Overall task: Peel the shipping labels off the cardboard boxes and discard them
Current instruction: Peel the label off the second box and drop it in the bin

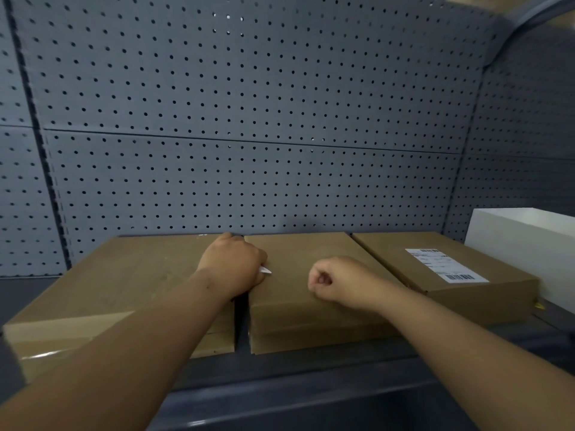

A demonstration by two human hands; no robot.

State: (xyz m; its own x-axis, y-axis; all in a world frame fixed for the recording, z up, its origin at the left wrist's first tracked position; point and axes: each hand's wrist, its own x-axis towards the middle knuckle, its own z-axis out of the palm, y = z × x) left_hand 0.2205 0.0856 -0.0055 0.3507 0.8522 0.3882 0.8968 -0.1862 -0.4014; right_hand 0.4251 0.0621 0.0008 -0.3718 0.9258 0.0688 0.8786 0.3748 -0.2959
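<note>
Shipping label (446,264) tally first: just one shows plainly stuck, at the right of the frame, and the rest reads from the left. The left cardboard box (118,275), in the lower left, has a bare brown top with glossy tape along its near edge and no label on the faces in view. The left hand (233,262) lies over the gap between that box and the middle cardboard box (295,253), its fingers curled tight round a white sliver of paper (266,270) that pokes out on the right side of the fist. This is likely a peeled label or part of one, though too little shows to be sure. The middle box's top also looks bare, and on it rests the right hand (333,279), curled into a loose fist with nothing visible inside. Further right, the right cardboard box (392,256) carries the white label flat on its top, barcodes showing, no corner lifted. A white box (522,244) stands just beside it at the far right edge. All sit on a grey shelf (311,384) against a grey pegboard (249,119). By my reading, two boxes are done — the third label is still to peel, the paper in hand still needs discarding, and no bin is in view.
</note>
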